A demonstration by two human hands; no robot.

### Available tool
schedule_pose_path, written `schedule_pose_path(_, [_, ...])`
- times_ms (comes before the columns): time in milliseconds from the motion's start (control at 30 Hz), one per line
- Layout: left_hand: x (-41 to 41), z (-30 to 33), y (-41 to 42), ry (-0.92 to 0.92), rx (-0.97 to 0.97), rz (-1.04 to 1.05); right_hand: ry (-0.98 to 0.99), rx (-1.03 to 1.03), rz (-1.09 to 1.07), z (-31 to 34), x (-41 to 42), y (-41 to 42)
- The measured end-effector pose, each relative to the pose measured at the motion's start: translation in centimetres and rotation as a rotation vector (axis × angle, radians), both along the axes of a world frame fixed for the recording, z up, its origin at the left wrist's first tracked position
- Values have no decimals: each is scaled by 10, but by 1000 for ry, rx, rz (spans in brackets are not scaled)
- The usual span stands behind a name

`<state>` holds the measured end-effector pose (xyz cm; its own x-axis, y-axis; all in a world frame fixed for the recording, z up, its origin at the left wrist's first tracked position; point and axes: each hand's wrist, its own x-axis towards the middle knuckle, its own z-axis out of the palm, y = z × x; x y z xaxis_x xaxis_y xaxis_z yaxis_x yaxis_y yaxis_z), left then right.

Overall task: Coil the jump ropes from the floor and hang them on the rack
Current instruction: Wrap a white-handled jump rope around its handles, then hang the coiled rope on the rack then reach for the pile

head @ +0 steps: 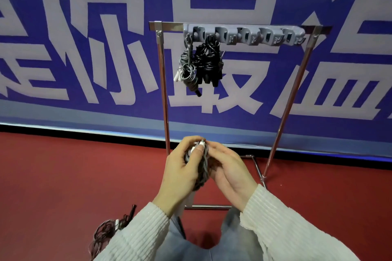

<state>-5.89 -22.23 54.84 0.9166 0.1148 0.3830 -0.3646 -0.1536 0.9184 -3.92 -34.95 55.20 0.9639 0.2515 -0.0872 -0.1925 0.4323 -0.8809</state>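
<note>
A coiled grey jump rope (204, 165) with a white handle end sits between both my hands at chest height, in front of the rack. My left hand (182, 167) grips the bundle, thumb pressing on the white handle near the top. My right hand (229, 167) cups the coil from the right, fingers curled round it. The metal rack (163, 74) stands ahead with a grey hook strip (244, 34) on its top bar. A coiled grey rope (186, 65) and a coiled black rope (209, 61) hang from the leftmost hooks.
A loose tangle of dark rope (106, 233) lies on the red floor (63, 176) at lower left, partly behind my left sleeve. The rack's base bars (207, 207) run along the floor below my hands. A blue banner wall (84, 48) stands behind the rack.
</note>
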Motion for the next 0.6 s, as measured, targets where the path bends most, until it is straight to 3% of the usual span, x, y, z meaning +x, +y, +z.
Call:
schedule_pose_path(233, [58, 57, -7, -172, 21, 14, -182, -146, -52, 67, 49, -12])
schedule_pose_path(333, [91, 84, -9, -163, 1, -49, -275, -229, -84, 96, 77, -17])
schedule_pose_path(600, [162, 123, -19, -279, 127, 56, -334, -224, -100, 131, 133, -27])
